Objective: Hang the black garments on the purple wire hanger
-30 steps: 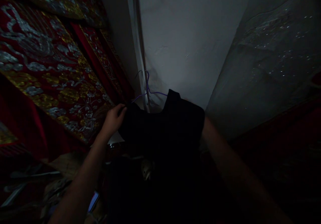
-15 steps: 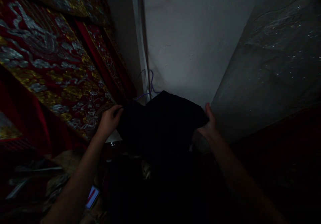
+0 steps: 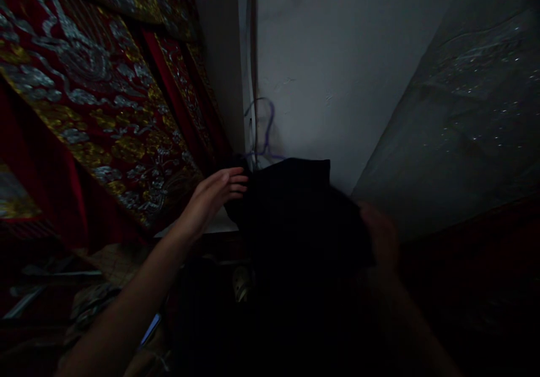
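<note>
A black garment, too dark to show its exact kind, hangs on a thin purple hanger. The hanger's hook curves up in front of the pale wall, by a narrow vertical strip. My left hand lies against the garment's left shoulder, fingers stretched out and slightly apart. At the garment's lower right edge is my right hand, smeared by motion. Its fingers are partly hidden by the dark cloth, so I cannot see whether they grip it.
A red cloth with gold and silver embroidery hangs at the left. On the right is a greyish sheet with glinting spots. Below are a light clog-like shoe and a lit phone, among dim clutter at lower left.
My left hand has moved right and its pinched fingers have straightened. My right hand has moved right and down. The garment's right side now spreads wider, and the view has shifted slightly.
</note>
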A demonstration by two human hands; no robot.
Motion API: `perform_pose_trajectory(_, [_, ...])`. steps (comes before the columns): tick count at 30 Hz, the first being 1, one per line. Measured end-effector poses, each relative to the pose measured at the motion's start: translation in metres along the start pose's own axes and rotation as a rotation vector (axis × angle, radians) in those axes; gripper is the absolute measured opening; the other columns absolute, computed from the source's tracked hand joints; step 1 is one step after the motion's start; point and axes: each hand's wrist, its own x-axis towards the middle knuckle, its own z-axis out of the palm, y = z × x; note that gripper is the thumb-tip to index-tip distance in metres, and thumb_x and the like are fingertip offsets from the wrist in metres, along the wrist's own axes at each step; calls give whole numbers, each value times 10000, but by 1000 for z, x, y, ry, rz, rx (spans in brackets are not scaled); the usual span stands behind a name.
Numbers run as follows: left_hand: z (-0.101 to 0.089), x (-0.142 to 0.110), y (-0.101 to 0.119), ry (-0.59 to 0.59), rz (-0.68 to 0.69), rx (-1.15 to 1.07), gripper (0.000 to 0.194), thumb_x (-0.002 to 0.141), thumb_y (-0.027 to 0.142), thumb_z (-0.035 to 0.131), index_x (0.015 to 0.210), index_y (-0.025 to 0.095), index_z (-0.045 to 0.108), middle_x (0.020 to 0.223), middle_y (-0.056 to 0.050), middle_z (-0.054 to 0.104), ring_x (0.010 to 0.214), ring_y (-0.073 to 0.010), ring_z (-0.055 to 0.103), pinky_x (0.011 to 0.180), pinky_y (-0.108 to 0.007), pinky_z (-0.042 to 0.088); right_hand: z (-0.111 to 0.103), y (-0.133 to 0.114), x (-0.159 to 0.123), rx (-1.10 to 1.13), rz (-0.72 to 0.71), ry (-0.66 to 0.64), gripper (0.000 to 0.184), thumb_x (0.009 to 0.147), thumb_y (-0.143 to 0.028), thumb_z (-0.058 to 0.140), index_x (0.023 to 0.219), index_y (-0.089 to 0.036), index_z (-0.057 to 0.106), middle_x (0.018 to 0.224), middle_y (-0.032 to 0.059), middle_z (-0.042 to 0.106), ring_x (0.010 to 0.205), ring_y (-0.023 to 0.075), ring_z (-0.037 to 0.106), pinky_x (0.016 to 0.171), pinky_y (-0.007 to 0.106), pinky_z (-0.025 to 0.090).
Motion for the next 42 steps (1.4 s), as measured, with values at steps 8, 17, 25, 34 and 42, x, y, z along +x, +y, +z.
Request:
perform_pose_trajectory(8, [-16,-50,-6,-224,-506,-211,474,849,484,633,1219,187,637,599,54,440,447,-84,397,535,-273,477,67,-54,-46,116,-309,-1003,342,961,-487,558,1166,-244,684,1133,81,687,1038,204,665,920,339,515])
perform_pose_trajectory(17, [-62,-47,10,-121,-196,456,394,856,564,618,747,195,706,601,6,625,515,-135,523,457,-234,379,94,18,34,0,-121,-467,332,923,-511,545,1026,-215,655,1102,78,681,1092,255,625,977,394,486])
perform_pose_trajectory(25, [-50,-20,-13,584,368,696,294,918,379,596,1152,208,640,1148,-80,666,1087,-241,625,978,-384,499,84,3,107,255,37,36,438,741,-605,701,942,-219,656,936,30,693,941,217,637,850,309,505])
perform_pose_trajectory(34, [21,-47,-77,-276,128,739,596,967,245,487,1538,316,330,1305,-81,656,1118,-244,661,949,-374,521,56,26,69,363,179,293,459,753,-590,705,1016,-224,623,958,38,681,912,207,643,799,323,533])
perform_pose_trajectory(42, [52,-59,-115,-475,-231,947,327,967,339,501,1219,202,659,1049,-148,743,965,-310,717,823,-412,549,61,43,53,392,213,413,443,775,-585,689,1005,-210,639,1029,34,672,1010,207,628,921,357,498])
